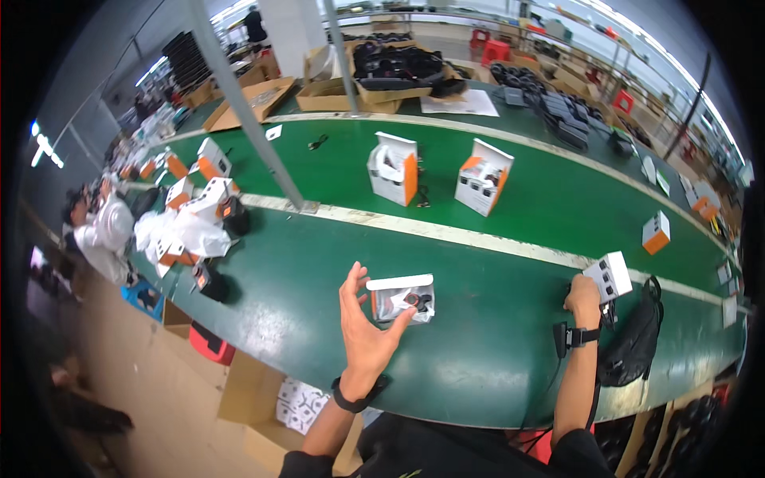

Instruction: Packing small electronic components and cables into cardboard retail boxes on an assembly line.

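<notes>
There are two grips (366, 338) (584, 295), one box (402, 301) at each, two wristbands (580, 336), one bag (633, 346) and two open boxes (394, 174) (484, 183) farther ahead.

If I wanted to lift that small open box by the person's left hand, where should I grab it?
I'd come from above and pinch the left and right walls of the small open box. Its opening faces up with the contents exposed, so reaching inside could disturb them. The white flap along its far edge looks thin and might bend.

Overhead lights (49, 151) glare (edges bend, corners black).
</notes>
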